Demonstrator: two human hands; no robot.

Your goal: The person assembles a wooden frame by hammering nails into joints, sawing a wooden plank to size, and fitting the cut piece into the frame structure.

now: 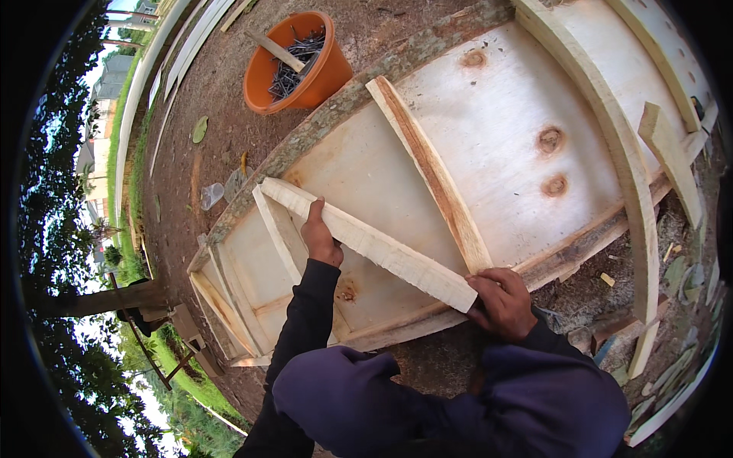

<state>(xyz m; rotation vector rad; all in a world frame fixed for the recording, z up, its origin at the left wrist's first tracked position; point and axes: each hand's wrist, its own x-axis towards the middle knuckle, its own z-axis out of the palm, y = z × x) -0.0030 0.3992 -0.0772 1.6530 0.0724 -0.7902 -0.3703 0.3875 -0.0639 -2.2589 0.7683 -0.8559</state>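
Observation:
A pale wooden plank (366, 240) lies slantwise across the hull of a small wooden boat (489, 130), spanning from its far rim to its near rim. My left hand (319, 237) grips the plank close to its far end. My right hand (500, 301) holds the plank's near end against the boat's near edge. A fixed cross rib (431, 172) runs across the hull just right of the plank, and a shorter rib (279, 233) sits to its left. Dark sleeves cover both of my forearms.
An orange bucket (301, 84) with dark nails and a wooden handle stands on the dirt beyond the boat. Long curved planks (626, 153) lie to the right, wood scraps (672, 267) around them. Grass and buildings lie at the left.

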